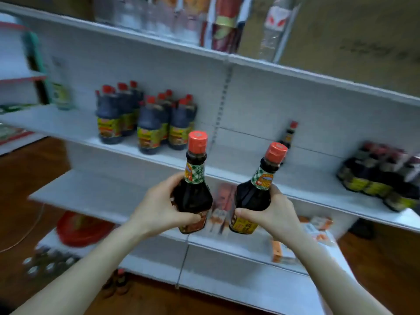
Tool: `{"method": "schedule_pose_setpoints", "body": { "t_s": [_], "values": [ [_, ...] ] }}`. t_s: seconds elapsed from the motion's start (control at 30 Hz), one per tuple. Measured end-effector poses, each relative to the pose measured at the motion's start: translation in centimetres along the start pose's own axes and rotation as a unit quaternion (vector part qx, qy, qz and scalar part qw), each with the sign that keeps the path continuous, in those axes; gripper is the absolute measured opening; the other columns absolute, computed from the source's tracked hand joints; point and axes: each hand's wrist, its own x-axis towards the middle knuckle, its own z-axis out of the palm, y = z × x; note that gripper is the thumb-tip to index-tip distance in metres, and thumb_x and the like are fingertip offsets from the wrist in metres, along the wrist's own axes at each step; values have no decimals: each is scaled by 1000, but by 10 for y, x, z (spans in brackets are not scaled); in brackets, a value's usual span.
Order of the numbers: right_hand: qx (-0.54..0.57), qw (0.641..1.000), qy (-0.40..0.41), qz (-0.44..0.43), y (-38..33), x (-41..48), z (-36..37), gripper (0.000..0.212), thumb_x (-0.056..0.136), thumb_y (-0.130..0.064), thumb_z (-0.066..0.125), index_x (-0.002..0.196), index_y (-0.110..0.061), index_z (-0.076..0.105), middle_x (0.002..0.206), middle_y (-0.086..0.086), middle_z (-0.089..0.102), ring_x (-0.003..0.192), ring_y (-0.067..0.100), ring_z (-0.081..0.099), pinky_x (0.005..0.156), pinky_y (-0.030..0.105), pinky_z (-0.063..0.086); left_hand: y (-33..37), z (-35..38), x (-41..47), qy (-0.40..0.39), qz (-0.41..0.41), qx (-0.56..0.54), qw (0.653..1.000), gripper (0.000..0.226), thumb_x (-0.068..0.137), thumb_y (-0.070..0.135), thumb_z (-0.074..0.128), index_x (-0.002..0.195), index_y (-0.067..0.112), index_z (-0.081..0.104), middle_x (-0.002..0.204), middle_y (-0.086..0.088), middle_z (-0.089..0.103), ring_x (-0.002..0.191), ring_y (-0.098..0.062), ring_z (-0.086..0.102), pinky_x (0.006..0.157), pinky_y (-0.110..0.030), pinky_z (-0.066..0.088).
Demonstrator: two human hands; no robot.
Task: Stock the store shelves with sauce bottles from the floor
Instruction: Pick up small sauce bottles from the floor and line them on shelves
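Two sauce bottles are up in front of the shelving, one in each of my hands. My left hand point(159, 208) curls fingers and thumb around the body of the left sauce bottle point(193, 192), which stands nearly upright, its left cap point(197, 142) pointing to 12 o'clock. My right hand point(270, 214) grips the right sauce bottle point(252, 196) the same way, thumb lying across the yellow label. This one leans, its right cap point(276, 153) tipped toward 1 o'clock. Both bottles are dark with orange-red caps and green checked neck labels. They are close together but apart, held in the air before the middle shelf point(238, 164) and not resting on it.

On that shelf, at 10 o'clock from what I hold, stands a cluster of larger dark bottles point(145, 119) with red caps and yellow-green labels. At 1 o'clock, against the back panel, one small dark bottle point(288, 135) stands alone. Out at 3 o'clock a packed group of dark bottles point(381, 176) sits near the shelf edge, blurred. Farther out at 10 o'clock stands a pale bottle point(60, 92).

Blurred packets point(222, 26) fill the top shelf at 12 o'clock. Lower down, a red round object point(79, 230) that I cannot identify lies at 8 o'clock, and orange-and-white boxes point(318, 226) at 4 o'clock. At 7 o'clock, a few small red-capped bottles point(118, 283) stand on the wooden floor point(29, 178) by the shelving's foot.
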Motion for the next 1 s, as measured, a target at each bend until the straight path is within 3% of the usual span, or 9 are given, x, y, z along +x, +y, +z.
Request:
{"method": "schedule_pose_setpoints", "body": {
  "t_s": [0.1, 0.2, 0.33, 0.5, 0.63, 0.8, 0.87, 0.93, 1.0],
  "values": [
    [-20, 998, 43, 34, 45, -6, -62, 58, 58, -32, 84, 103, -25, 48, 92, -8, 59, 87, 10, 54, 70, 22, 40, 26, 69, 24, -37, 24, -21, 999, 65, 39, 38, 75, 98, 50, 51, 89, 23, 65, 79, 8, 60, 70, -6, 46],
    [-35, 995, 76, 61, 85, -12, -116, 58, 57, -32, 84, 104, -24, 50, 93, -7, 60, 88, 13, 56, 73, 26, 41, 50, 129, 49, -85, 44, -35, 995, 65, 42, 35, 77, 101, 45, 52, 94, 23, 64, 80, 3, 63, 70, -12, 50],
    [-43, 989, 111, 91, 134, -14, -172, 54, 59, -31, 83, 100, -29, 48, 86, -15, 58, 82, 7, 54, 67, 21, 41, 76, 199, 88, -125, 64, -46, 989, 63, 43, 30, 79, 98, 44, 52, 89, 15, 67, 80, 5, 63, 66, -9, 48],
    [-43, 980, 155, 118, 191, 3, -224, 48, 62, -29, 83, 91, -33, 44, 79, -26, 51, 73, -12, 47, 60, 7, 36, 90, 275, 149, -171, 76, -57, 981, 69, 38, 43, 76, 99, 52, 46, 99, 16, 62, 84, 2, 63, 75, -24, 55],
    [-30, 972, 184, 140, 232, 36, -255, 50, 63, -27, 82, 98, -29, 46, 84, -26, 50, 75, -10, 49, 55, 9, 39, 91, 333, 206, -198, 92, -73, 973, 69, 42, 30, 82, 97, 49, 46, 97, 17, 60, 80, 5, 62, 68, -15, 51],
    [-56, 958, 228, 167, 281, 75, -293, 57, 61, -31, 84, 106, -24, 48, 93, -13, 55, 91, 10, 53, 73, 24, 41, 94, 401, 273, -210, 108, -72, 969, 76, 45, 25, 86, 106, 42, 44, 96, 27, 56, 80, 13, 59, 68, -13, 48],
    [-55, 953, 240, 177, 298, 85, -309, 55, 62, -28, 83, 104, -25, 48, 91, -14, 54, 87, 8, 52, 69, 20, 39, 98, 428, 292, -226, 114, -74, 965, 75, 49, 22, 87, 106, 41, 43, 94, 28, 55, 79, 15, 58, 68, -11, 48],
    [-53, 950, 249, 181, 316, 91, -323, 51, 63, -24, 83, 101, -26, 48, 86, -20, 52, 79, -1, 51, 61, 9, 39, 101, 453, 306, -239, 111, -72, 962, 74, 44, 33, 82, 106, 43, 43, 96, 26, 57, 83, 12, 59, 72, -12, 49],
    [-55, 947, 254, 188, 337, 99, -336, 50, 63, -23, 83, 99, -26, 48, 86, -20, 52, 77, -5, 50, 57, 6, 39, 101, 479, 318, -246, 107, -68, 961, 69, 40, 43, 77, 101, 48, 46, 98, 22, 61, 88, 1, 62, 79, -26, 53]
  ]
}}
